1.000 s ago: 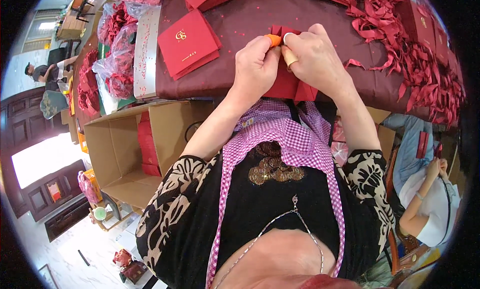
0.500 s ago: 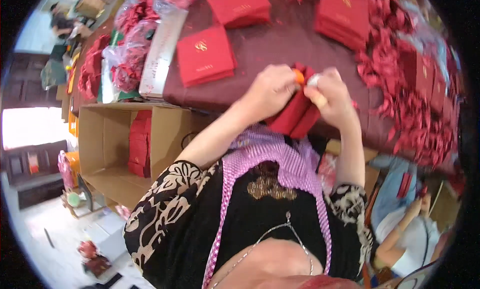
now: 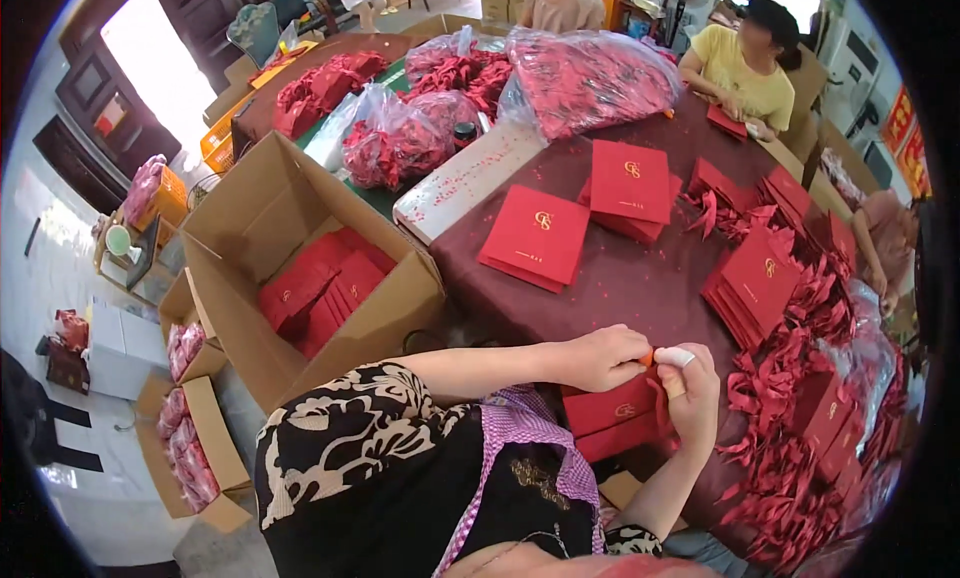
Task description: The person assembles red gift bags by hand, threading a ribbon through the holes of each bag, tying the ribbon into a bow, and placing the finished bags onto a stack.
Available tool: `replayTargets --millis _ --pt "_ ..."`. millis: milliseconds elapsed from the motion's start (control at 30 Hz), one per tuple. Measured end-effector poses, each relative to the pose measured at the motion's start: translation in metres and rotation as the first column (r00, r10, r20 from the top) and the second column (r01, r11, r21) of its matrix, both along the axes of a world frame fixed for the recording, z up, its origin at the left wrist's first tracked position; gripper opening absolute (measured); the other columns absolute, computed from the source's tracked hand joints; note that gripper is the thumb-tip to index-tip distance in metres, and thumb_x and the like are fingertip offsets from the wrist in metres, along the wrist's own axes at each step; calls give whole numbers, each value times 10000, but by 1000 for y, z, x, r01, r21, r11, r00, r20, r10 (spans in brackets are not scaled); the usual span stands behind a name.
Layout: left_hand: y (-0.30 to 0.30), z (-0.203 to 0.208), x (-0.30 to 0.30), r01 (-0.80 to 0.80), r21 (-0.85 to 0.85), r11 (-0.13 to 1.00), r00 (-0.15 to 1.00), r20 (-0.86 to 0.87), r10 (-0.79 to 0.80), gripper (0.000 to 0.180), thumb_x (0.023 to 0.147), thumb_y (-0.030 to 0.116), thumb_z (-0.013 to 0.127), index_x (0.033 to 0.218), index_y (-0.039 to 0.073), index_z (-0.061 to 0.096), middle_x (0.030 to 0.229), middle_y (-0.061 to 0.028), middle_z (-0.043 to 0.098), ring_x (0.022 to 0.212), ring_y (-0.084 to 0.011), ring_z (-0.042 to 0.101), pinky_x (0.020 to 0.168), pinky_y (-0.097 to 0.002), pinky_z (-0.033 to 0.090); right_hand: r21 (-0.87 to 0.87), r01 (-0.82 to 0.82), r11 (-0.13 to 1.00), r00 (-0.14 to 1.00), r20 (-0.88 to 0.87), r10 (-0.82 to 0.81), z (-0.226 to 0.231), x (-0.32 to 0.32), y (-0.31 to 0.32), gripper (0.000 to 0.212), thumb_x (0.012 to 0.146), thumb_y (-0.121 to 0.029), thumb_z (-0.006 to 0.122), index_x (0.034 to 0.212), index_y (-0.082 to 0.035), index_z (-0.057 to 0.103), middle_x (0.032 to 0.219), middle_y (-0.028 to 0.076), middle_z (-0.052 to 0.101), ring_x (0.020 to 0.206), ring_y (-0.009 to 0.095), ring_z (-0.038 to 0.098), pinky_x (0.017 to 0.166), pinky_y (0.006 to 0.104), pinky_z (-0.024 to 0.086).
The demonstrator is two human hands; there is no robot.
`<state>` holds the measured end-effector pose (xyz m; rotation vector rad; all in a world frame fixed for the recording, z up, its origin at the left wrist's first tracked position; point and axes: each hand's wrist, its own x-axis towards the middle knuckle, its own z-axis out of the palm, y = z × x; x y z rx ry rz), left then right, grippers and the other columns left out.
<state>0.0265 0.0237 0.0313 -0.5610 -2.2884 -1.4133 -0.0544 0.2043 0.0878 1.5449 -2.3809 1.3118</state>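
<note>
My left hand and my right hand meet fingertip to fingertip, both closed in a pinch. An orange cover sits on a left fingertip, a white wrap on a right finger. Below them, close against my apron, lies a flat red gift bag with a gold emblem. A red ribbon hangs from under my right fingers at the bag's right side. What my left fingertips pinch is hidden. Beyond my hands, a stack of red bags lies beside another stack.
A large cardboard box holding red bags stands at the left. Heaped red ribbons and more bags cover the table's right side. A long white box and a plastic-wrapped bundle lie farther back. A person in yellow handles a red bag across the table.
The view has swung up and left, showing more table and the inside of the box. My hands have come together, and the bag now lies flatter with its emblem showing.
</note>
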Motion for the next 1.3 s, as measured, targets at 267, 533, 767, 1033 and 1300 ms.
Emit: replayTargets --millis 267,533,767,1033,1300 --pt "-8 -2 0 59 36 998 993 99 -62 79 859 104 549 854 26 542 818 -131 546 812 -313 549 736 -395 437 73 -202 977 976 92 195 10 -4 5 126 752 -23 664 858 -39 598 849 106 581 838 301 569 762 383 465" --pt "-49 7 -8 -260 354 898 929 345 133 120 901 102 519 844 7 566 731 -13 539 705 -71 505 625 -273 429 96 -191 977 981 33 189 13 -4 18 158 717 14 659 844 -39 581 812 109 572 801 301 562 731 372 463" --pt "-42 -17 -9 -467 173 867 884 66 463 157 869 107 570 804 -29 526 662 -143 479 608 -188 485 584 -340 420 108 -138 985 990 1 139 13 -3 20 160 698 32 646 830 -29 578 806 124 566 801 312 553 712 378 451" --pt "-44 0 -7 -559 24 829 828 -24 560 187 796 1 616 980 22 644 827 -98 550 725 -193 558 635 -287 462 199 -52 979 996 75 38 -6 -42 16 105 844 -81 571 891 13 568 885 158 596 872 323 578 789 373 460" --pt "-24 -12 6 -221 -159 962 960 140 244 145 821 84 703 906 -21 650 825 -84 557 710 -173 573 619 -279 456 220 -91 971 990 125 64 -23 -55 7 67 866 -13 566 930 7 573 862 102 596 830 204 585 767 305 471"
